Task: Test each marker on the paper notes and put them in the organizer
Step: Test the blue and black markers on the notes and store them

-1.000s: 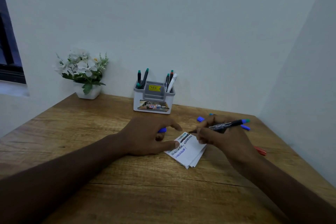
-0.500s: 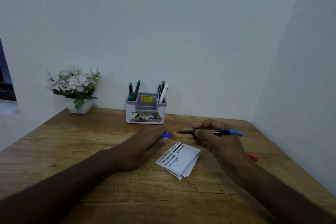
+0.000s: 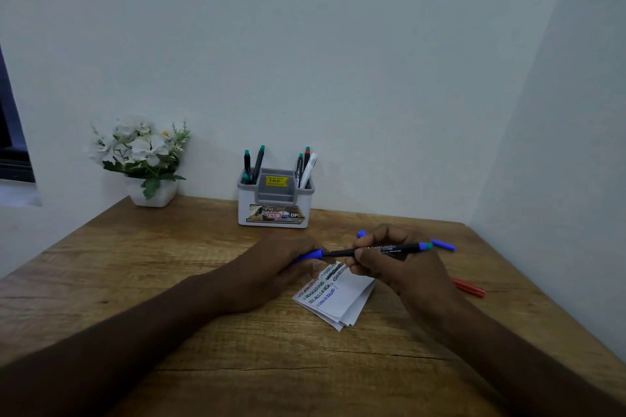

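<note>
My left hand (image 3: pixel 284 267) is curled round a blue cap (image 3: pixel 313 254), and my right hand (image 3: pixel 389 264) pinches the black marker (image 3: pixel 379 250) by its barrel, held level just above the table (image 3: pixel 169 281). The marker's tip points straight at the mouth of the cap, the two almost touching, so I judge I am about to press the cap back on, now that scribbles are already on the paper. Both hands hover close together over the upper edge of the paper notes (image 3: pixel 338 298), which lie fanned on the wood between my wrists, handy for the next test.

The organizer (image 3: pixel 274 200) stands against the wall, well beyond the hands, with several markers upright in its left and right compartments; this one is not yet among them. Beyond my right hand a blue marker (image 3: pixel 442 244) lies on the table, and a red marker (image 3: pixel 469 288) lies just beside my right wrist; both seem to wait their turn. A pot of white flowers (image 3: pixel 142 156) sits in the far left corner.

On the barrel I read "FABER-CASTELL"; the smaller line under it is too fine to make out. The organizer's yellow sticker shows a price, "49.00", and its front label shows "42" and the letters "OP". The notes carry rows of looping test strokes in green, black and blue, not words.
</note>
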`<act>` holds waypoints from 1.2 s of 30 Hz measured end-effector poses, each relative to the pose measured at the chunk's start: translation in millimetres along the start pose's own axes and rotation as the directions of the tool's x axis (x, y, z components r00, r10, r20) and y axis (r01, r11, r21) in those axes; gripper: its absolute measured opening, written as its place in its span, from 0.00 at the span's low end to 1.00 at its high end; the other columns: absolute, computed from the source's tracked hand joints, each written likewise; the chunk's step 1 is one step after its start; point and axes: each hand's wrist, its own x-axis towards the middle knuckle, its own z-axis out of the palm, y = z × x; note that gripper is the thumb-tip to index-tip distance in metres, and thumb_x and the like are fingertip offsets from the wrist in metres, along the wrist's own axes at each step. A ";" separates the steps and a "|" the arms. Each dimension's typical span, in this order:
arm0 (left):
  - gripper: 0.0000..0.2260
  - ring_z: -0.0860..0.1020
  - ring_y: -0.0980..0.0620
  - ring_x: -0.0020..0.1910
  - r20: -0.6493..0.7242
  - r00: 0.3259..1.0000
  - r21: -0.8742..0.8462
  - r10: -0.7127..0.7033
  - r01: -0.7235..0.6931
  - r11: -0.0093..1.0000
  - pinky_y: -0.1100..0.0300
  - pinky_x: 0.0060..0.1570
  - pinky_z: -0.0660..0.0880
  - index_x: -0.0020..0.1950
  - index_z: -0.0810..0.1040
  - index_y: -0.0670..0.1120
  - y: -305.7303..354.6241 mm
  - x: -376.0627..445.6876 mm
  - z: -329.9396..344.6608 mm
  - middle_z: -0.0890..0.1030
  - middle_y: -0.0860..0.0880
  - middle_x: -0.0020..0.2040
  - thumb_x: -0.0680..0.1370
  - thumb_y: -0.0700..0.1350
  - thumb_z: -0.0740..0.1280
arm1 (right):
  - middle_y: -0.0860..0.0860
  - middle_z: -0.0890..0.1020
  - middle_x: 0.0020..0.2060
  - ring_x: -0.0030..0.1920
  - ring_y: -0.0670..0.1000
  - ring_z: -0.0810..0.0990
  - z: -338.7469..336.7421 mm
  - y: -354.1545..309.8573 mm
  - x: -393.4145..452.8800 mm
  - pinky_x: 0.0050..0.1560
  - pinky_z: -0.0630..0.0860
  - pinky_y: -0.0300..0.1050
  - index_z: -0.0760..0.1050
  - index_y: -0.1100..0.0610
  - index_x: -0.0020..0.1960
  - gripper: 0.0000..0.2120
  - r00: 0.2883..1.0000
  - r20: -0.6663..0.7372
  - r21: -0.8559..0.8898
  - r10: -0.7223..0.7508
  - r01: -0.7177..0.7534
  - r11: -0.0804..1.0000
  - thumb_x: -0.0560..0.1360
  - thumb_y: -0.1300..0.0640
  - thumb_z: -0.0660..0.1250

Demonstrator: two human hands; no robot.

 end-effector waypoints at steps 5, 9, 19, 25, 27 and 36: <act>0.09 0.75 0.63 0.47 0.008 1.000 0.002 -0.003 0.003 1.000 0.74 0.42 0.67 0.59 0.81 0.49 1.4 -1.0 1.0 0.80 0.58 0.48 0.86 0.49 0.62 | 0.58 0.91 0.45 0.47 0.56 0.92 -0.6 -7.0 -0.2 0.48 0.87 0.41 0.89 0.54 0.48 0.06 1.000 -0.001 0.010 -0.010 0.010 1.000 0.76 0.64 0.77; 0.05 0.75 0.64 0.48 0.035 0.999 -0.003 0.003 -0.003 1.000 0.73 0.44 0.68 0.57 0.76 0.58 3.2 -1.2 1.0 0.77 0.63 0.47 0.87 0.51 0.61 | 0.59 0.91 0.46 0.49 0.57 0.92 -0.8 -9.6 0.1 0.49 0.87 0.42 0.89 0.55 0.48 0.06 1.000 0.018 0.023 -0.016 0.016 1.000 0.76 0.64 0.77; 0.08 0.74 0.63 0.50 0.089 0.996 0.001 -0.025 0.025 1.000 0.68 0.45 0.68 0.58 0.72 0.64 4.4 -2.7 1.9 0.76 0.63 0.49 0.87 0.58 0.53 | 0.56 0.91 0.48 0.47 0.57 0.92 4.4 -14.3 -3.1 0.44 0.87 0.41 0.87 0.57 0.51 0.12 0.998 -0.012 0.055 -0.066 0.067 0.996 0.78 0.50 0.72; 0.08 0.73 0.67 0.46 0.179 0.981 0.084 -0.070 0.056 0.995 0.68 0.45 0.68 0.51 0.67 0.66 7.8 1.1 1.9 0.72 0.65 0.46 0.88 0.55 0.53 | 0.52 0.91 0.43 0.44 0.53 0.92 11.9 -4.8 -4.5 0.45 0.88 0.45 0.86 0.54 0.54 0.10 0.976 0.039 -0.248 -0.213 0.216 0.944 0.75 0.51 0.76; 0.07 0.73 0.65 0.45 0.160 0.984 0.101 -0.076 0.060 0.993 0.68 0.44 0.68 0.52 0.68 0.62 9.7 1.4 0.5 0.72 0.63 0.45 0.88 0.54 0.54 | 0.51 0.91 0.41 0.42 0.51 0.91 14.9 -5.2 -4.7 0.44 0.86 0.41 0.86 0.53 0.53 0.11 0.971 0.020 -0.233 -0.239 0.237 0.943 0.74 0.48 0.76; 0.06 0.72 0.59 0.45 0.087 0.991 0.157 -0.102 0.087 0.984 0.62 0.45 0.68 0.51 0.67 0.58 20.3 9.9 7.3 0.74 0.58 0.50 0.87 0.50 0.59 | 0.46 0.91 0.39 0.41 0.46 0.91 15.2 -3.6 -2.6 0.43 0.85 0.36 0.87 0.48 0.51 0.05 0.966 -0.043 -0.268 -0.256 0.235 0.934 0.76 0.50 0.77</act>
